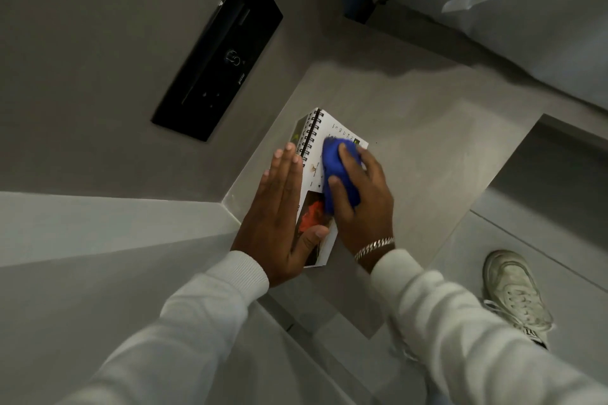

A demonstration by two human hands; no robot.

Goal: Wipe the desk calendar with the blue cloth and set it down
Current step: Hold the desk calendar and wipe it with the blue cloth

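The desk calendar (314,174) lies over the grey table's (427,158) left corner, its long axis running away from the person and its spiral binding (311,135) at the far end. The blue cloth (335,168) presses on its page, bunched in the right hand's (365,204) grip. The left hand (276,217) flanks its left edge with fingers straight, thumb pinching the near corner. Setting it down looks like the left hand's job.

Desk calendar (316,148) print illegible

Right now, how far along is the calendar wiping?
Done: the blue cloth is bunched in the right hand. In hand: it is pressed on the desk calendar page while the left hand steadies it, thumb on the front. Left: finishing the wipe and releasing the calendar onto the grey ledge.
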